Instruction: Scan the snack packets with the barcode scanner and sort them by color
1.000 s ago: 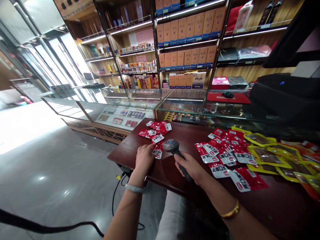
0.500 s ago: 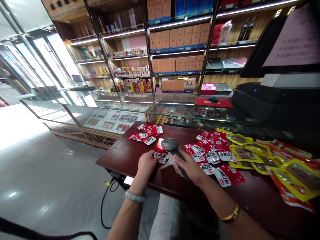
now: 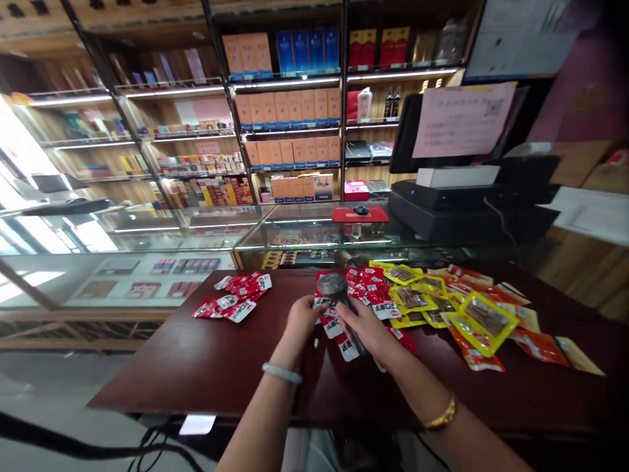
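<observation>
My right hand (image 3: 361, 324) grips the handle of a dark barcode scanner (image 3: 332, 284). The scanner's head is over red-and-white snack packets (image 3: 386, 308) heaped on the dark wooden table (image 3: 162, 367). Fingers of my left hand (image 3: 301, 321) are closed at the left edge of this heap, pinching a red snack packet (image 3: 320, 302) that the scanner partly covers. Left of my hands lies a smaller group of similar red packets (image 3: 238, 296).
Yellow-edged snack packets (image 3: 484, 321) and orange ones (image 3: 540, 346) spread to the right. A glass display counter (image 3: 295, 219) runs behind the table, with a mouse on a red mat (image 3: 339, 214). A monitor (image 3: 407, 134) stands on a black machine (image 3: 437, 213); stocked shelves line the wall.
The view has swung to the right. My hands and the scanner have moved right across the table to the larger red heap. The scanner's bright light on the packet no longer shows.
</observation>
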Tool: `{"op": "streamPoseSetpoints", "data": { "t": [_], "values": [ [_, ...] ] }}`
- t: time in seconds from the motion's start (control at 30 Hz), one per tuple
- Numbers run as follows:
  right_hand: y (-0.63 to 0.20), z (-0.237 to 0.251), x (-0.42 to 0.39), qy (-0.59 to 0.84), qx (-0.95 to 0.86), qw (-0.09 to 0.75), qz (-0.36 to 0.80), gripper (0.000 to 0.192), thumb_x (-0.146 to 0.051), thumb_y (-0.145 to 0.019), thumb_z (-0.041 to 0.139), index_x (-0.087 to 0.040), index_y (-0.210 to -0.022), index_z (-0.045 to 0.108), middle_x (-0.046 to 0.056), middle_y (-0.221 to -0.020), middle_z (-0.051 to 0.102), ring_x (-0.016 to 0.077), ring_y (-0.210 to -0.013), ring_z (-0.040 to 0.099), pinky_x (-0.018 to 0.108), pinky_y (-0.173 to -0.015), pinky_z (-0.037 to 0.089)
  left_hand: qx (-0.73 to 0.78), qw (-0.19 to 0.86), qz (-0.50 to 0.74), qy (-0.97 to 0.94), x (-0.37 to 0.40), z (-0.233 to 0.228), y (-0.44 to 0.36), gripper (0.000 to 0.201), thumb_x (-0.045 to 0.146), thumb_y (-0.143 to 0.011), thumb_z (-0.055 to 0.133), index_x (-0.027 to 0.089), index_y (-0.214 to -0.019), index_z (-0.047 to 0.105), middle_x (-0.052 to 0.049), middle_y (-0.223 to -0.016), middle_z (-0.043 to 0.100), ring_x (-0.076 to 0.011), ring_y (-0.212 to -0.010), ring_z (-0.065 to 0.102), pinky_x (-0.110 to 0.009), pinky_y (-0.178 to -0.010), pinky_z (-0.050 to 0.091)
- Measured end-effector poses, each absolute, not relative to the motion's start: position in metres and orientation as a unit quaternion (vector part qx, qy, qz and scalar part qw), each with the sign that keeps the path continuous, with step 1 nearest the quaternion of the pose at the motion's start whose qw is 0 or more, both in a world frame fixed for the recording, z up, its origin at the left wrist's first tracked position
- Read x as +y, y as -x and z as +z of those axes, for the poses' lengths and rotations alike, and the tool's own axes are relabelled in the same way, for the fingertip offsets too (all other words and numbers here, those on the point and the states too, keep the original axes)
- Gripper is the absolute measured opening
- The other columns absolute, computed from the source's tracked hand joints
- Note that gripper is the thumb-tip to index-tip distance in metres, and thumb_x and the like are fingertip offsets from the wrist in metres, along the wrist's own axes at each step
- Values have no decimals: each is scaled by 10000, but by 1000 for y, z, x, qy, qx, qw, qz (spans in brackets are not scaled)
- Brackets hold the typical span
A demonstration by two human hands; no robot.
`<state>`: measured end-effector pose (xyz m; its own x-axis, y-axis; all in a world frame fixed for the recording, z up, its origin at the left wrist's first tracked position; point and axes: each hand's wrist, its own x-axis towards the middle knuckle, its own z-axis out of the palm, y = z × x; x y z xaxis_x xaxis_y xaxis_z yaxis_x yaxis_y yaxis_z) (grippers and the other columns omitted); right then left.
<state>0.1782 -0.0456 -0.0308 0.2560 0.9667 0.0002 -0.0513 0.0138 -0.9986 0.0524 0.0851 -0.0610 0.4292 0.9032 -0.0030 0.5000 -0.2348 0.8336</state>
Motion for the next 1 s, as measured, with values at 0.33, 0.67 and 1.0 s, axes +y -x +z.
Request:
{"op": "streamPoseSetpoints", "data": {
  "t": [0.33,0.67,1.0],
  "values": [
    [-211,-17,-51,567,-376,597,426,461,-671,-788,654,-230,-798,524,-72,-550,514,90,-402,434,214,-393,324,416,309,249,-818,102,-47,-90,470,390,-822,699,203,-1253,683,-113,-1196,727,-265,-1128,663,-330,-943,483],
    [-126,-13,43,483,-404,536,562,497,-692,-775,654,-227,-882,516,-87,-533,527,75,-371,427,194,-364,334,583,38,155,-796,184,-43,23,387,334,-926,544,194,-1270,653,-143,-1278,667,-268,-1224,580,-356,-1051,392],
    [-91,-31,109,479,-425,498,584,494,-685,-775,659,-228,-797,474,-82,-515,529,78,-368,446,186,-356,342,613,-15,35,-789,264,-32,84,457,467,-749,704,226,-1137,695,-170,-1227,660,-366,-1221,530,-430,-992,403]
  ]
}}
